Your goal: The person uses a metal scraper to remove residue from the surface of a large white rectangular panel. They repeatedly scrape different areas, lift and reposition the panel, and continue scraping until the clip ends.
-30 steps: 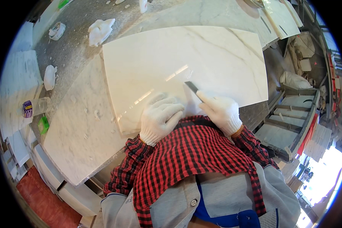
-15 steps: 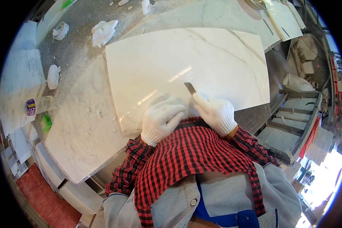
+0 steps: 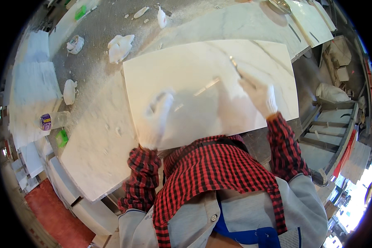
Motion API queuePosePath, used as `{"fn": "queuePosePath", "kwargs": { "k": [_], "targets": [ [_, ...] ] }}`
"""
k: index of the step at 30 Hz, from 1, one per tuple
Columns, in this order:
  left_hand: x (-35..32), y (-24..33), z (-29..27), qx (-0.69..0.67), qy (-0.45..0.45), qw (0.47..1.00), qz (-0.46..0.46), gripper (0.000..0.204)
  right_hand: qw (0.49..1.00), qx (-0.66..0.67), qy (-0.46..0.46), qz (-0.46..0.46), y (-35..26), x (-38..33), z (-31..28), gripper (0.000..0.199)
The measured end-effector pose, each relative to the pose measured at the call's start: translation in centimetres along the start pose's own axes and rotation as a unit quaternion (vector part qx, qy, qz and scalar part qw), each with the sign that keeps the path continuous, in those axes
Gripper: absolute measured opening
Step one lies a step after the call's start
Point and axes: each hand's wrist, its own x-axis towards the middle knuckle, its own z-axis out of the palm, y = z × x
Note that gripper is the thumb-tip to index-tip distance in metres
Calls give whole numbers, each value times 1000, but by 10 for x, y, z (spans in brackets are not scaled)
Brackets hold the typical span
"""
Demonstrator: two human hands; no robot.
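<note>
A glossy white slab (image 3: 186,62) with grey veins lies across the workbench before me. My right hand (image 3: 259,93), in a white knit glove, is raised over the slab's right half. It is closed on a narrow flat metal scraper blade (image 3: 233,62), whose tip points away and to the left, blurred and catching the light. My left hand (image 3: 153,122), gloved alike, is over the slab's near left part, apart from the right hand. Motion smears its fingers, so I cannot make out whether they touch the surface.
A dull pale slab (image 3: 95,144) lies under and left of the glossy one. Farther off are crumpled white pieces (image 3: 120,47), a tape roll (image 3: 75,44), a white bottle (image 3: 161,18) and a metal bowl (image 3: 279,5). A clear bottle (image 3: 56,120) lies left; a metal-framed rack (image 3: 328,132) stands right.
My right hand has moved away from my body and rightward with the scraper blade. My left hand has moved left, away from the right one. The view has shifted slightly.
</note>
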Motion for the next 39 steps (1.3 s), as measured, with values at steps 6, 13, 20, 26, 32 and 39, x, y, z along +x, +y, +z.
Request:
{"fn": "queuePosePath", "kwargs": {
  "k": [6, 13, 20, 26, 32, 39],
  "targets": [
    [105, 49, 14, 45, 28, 994, 95, 52, 992, -53, 111, -3, 28, 100, 4, 37],
    [236, 70, 57, 345, 109, 919, 156, 74, 986, -105, 129, 7, 24, 139, -10, 31],
    [341, 60, 126, 410, 106, 899, 112, 66, 987, -63, 148, -14, 67, 167, -22, 28],
    [321, 22, 130, 226, 77, 943, 232, 41, 987, -77, 140, -17, 95, 162, -16, 27],
    [148, 29, 108, 156, -77, 980, 96, 28, 988, -78, 133, -1, 89, 141, -18, 29],
    [5, -3, 96, 90, -102, 980, -145, 28, 990, -69, 125, 12, 74, 112, -11, 31]
  ]
}}
